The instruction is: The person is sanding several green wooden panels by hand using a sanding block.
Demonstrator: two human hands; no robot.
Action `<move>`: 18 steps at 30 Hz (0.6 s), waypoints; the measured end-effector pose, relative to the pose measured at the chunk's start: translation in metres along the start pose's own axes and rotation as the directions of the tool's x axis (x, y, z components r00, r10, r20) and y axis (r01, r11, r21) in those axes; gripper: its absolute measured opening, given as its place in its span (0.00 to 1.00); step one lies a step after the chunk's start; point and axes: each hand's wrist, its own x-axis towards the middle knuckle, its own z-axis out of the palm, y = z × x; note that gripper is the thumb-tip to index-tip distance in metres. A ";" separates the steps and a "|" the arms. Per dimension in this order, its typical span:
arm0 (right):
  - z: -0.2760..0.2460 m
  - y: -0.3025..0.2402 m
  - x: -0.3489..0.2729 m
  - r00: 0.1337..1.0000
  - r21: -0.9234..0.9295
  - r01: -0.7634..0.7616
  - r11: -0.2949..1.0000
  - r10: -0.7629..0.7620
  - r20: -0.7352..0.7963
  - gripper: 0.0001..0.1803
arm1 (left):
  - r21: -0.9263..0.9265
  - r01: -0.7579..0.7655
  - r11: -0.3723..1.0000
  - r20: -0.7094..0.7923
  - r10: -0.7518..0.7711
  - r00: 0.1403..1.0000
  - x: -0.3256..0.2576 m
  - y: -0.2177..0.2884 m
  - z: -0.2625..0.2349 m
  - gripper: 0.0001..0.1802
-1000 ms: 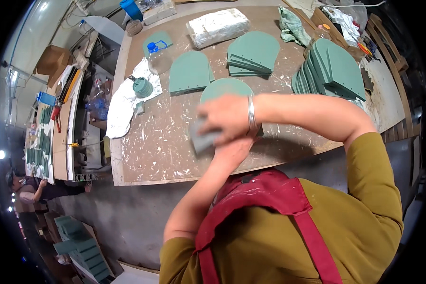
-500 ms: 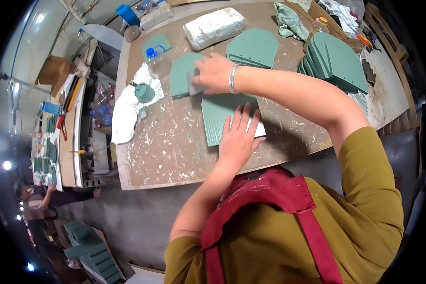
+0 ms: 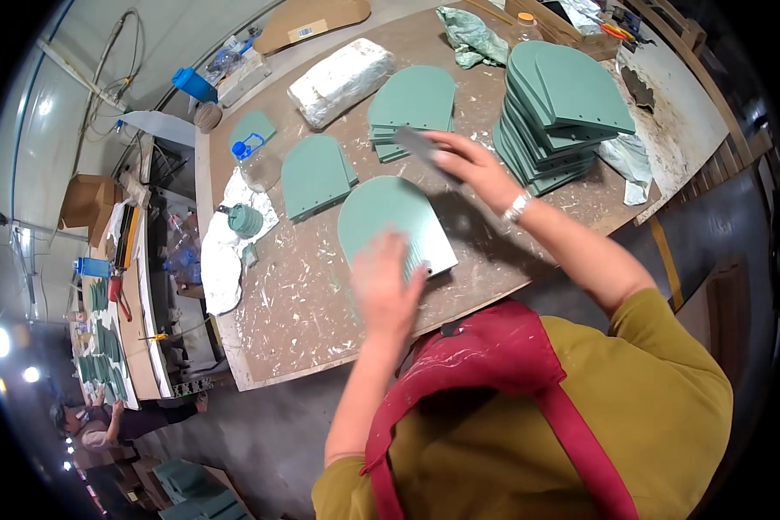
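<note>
A green arched panel [image 3: 390,217] with fine grooves on its face lies flat at the table's near side. My left hand [image 3: 386,282] rests on its lower left part, fingers stretched out and blurred by motion. Above the table, right of the panel, my right hand [image 3: 481,173] grips a thin grey sanding pad [image 3: 426,154], which is tilted and apart from the panel. Just beyond lie more green arched panels: a small pile [image 3: 316,178] to the left and another pile [image 3: 412,104] farther back.
A tall stack of green panels [image 3: 572,95] stands at the right. A white wrapped block [image 3: 342,82] and a crumpled green cloth [image 3: 472,39] lie at the back. On the left are a clear bottle [image 3: 260,165], a white cloth [image 3: 221,269] and a green jar [image 3: 244,221]. A co-worker [image 3: 104,425] stands at another bench.
My right hand has moved right and nearer with the grey pad, away from the left pile. The grooved panel now shows its rounded top. The whole view has shifted.
</note>
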 end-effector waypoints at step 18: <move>0.057 -0.028 -0.092 0.988 -0.018 0.049 0.999 -0.045 0.148 0.28 | -0.076 0.086 0.993 -0.037 -0.089 0.995 -0.019 -0.011 0.009 0.27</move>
